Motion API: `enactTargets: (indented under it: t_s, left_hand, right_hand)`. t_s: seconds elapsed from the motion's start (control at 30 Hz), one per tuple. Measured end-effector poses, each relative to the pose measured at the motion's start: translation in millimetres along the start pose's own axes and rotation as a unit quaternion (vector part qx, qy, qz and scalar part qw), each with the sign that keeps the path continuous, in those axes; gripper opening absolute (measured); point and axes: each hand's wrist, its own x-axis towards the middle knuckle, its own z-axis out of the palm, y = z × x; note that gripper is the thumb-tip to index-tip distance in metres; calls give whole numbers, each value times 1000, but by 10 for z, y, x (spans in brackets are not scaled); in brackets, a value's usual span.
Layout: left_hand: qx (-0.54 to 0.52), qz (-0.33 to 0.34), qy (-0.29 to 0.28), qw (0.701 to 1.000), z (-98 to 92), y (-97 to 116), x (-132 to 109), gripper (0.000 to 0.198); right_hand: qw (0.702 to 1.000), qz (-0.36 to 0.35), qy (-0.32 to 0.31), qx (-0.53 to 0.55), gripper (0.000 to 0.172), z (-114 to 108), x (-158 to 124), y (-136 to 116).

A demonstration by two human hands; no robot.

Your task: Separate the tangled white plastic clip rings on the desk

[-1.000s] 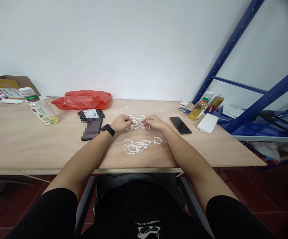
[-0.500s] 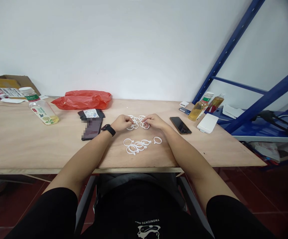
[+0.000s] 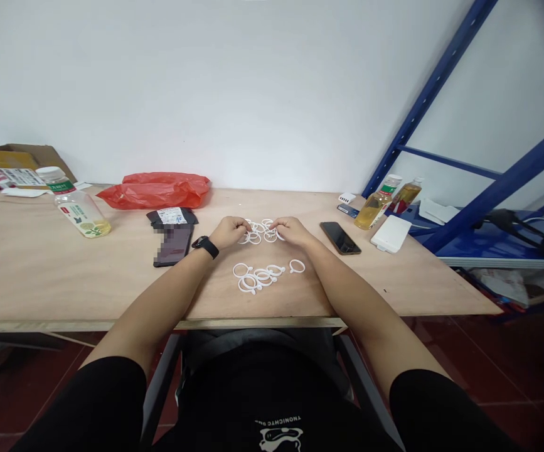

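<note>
L hand [image 3: 228, 231] & R hand [image 3: 293, 230] rest on the tabletop [image 3: 41, 270] at mid-far, facing each other across the far rings [image 3: 260, 231], a small bunch of white rings lying on the wood. L fingers [image 3: 245, 224] are curled in, tips together on the bunch's left edge. R fingers [image 3: 277, 224] are likewise curled, tips closed on its right edge. Which single ring each tip pinches is too small to tell. A black watch [image 3: 204, 246] sits on the L wrist.

Just nearer than the hands lie the near rings [image 3: 256, 277], a loose overlapping heap, untouched. A lone ring [image 3: 297, 266] lies just right of that heap, close to the R forearm.

Left of the L hand: a dark phone [image 3: 172, 243] w/ blurred screen, and a black pouch [image 3: 172, 216] w/ white label touching its far end. Farther back is a red bag [image 3: 156, 189]. Far left: a clear bottle [image 3: 78, 207] lying tilted, and a cardboard box [image 3: 22, 158] by the wall.

Right of the R hand: a 2nd phone [image 3: 340, 237], screen dark, then a white pack [image 3: 391, 233] near it. Two bottles of yellow liquid [image 3: 374, 208] stand beyond, by the blue rack [image 3: 464, 182].
</note>
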Motion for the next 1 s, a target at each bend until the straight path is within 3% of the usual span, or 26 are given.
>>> enactTargets:
  t_s: [0.2,0.37,0.43,0.53,0.63,0.7,0.8,0.87,1.0]
  left_hand:
    - [31,82,19,996,46,-47,-13,35]
    - [77,149,2,986,-26,76,-32,29]
    - [54,108,-58,991,-77,134,-49,26]
    - [7,23,-233,972,-134,170,-81,30]
    - [-41,-31,-374,926,-145,148,-99,42]
    - [-55,-49,-402,913,-136,123,-96,44]
    - [-44,-54,-388,919,-122,102,-78,34]
    - [-31,-49,-371,927,-115,99,-70,28]
    - [-20,-46,-331,942,-87,97,-74,29]
  right_hand:
    - [996,-55,63,-37,32,15,-17,12]
    - [986,-90,109,-84,28,-53,-38,-66]
    - [986,-86,114,-80,25,-53,-46,-94]
    - [990,-79,101,-63,22,-32,-54,-110]
    - [998,-54,31,-25,19,-43,-62,-106]
    - [997,-33,-63,-2,17,-94,-78,-119]
    - [975,-5,-223,-3,22,-219,-132,-210]
    - [955,10,-294,-31,27,-287,-181,-317]
    - [931,13,-349,-104,29,-266,-269,-539]
